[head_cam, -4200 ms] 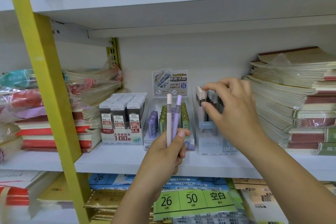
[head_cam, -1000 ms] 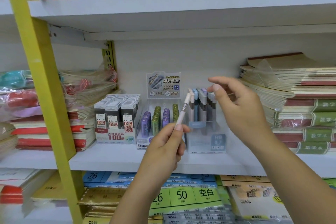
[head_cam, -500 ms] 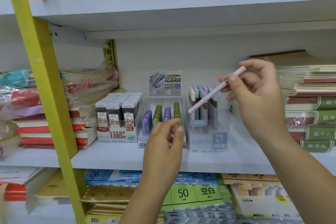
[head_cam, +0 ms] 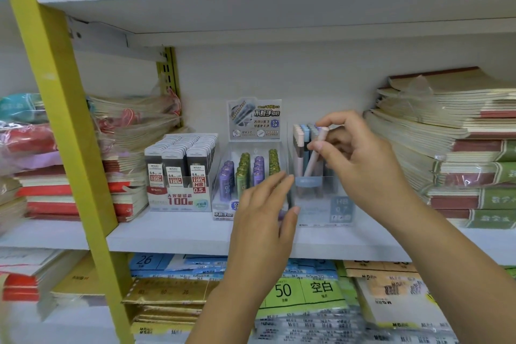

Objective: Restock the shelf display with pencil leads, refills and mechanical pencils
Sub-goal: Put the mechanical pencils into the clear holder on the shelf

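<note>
The right hand (head_cam: 360, 159) pinches a pink pencil (head_cam: 315, 152) near its top between thumb and forefinger. The other fingers curl behind, partly hidden. The pencil tilts, with its top toward 1 o'clock. Its lower end dips into the clear pencil box (head_cam: 332, 209) and is lost behind the box's hazy front wall.

The left hand (head_cam: 265, 218) lies wide, fingers straight, against the box's left front corner with the thumb on the front wall. Whether it presses or only touches cannot be told.

More pencils (head_cam: 300, 139) stand upright in the box. Those behind the right hand are covered.

At 9 o'clock from the box, a tray of purple and green lead tubes (head_cam: 245, 173) sits just beside it, its front right corner hidden by the left hand. Farther toward 9 o'clock stands a carton of black lead cases (head_cam: 178, 173).

At 3 o'clock, notebook stacks (head_cam: 460, 148) run off the picture's edge. At 6 o'clock, below the shelf board (head_cam: 173, 232), paper packs (head_cam: 307, 290) are blurred.
</note>
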The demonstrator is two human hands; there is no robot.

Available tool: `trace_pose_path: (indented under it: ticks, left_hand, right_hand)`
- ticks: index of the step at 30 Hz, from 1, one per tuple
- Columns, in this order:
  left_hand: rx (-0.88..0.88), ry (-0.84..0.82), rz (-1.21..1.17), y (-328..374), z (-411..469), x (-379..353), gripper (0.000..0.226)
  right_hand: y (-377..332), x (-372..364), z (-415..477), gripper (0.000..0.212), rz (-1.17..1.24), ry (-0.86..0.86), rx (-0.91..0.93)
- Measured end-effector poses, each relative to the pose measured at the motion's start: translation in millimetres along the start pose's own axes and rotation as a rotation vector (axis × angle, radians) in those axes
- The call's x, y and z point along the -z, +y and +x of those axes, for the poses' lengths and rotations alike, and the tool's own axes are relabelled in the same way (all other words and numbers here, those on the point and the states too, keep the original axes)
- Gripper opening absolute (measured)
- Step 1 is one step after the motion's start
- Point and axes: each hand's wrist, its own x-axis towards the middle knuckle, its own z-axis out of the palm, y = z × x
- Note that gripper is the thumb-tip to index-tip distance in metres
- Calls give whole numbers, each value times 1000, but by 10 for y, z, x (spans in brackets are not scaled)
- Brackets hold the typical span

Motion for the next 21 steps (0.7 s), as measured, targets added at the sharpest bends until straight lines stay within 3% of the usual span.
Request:
trace_pose_path:
  ticks: [11,16,21]
  left_hand:
    - [-27,8,-16,-28,-3,-31,51]
    - [-47,10,-26,-30,3,-26,50]
    - [-31,24,-20,-42,-106,37,46]
  right_hand:
    - [50,-49,36,23,-45,-1,-20]
    - [90,-102,58,27,-293,74,26]
    - [130,-154,4,40,-574,-42,-63]
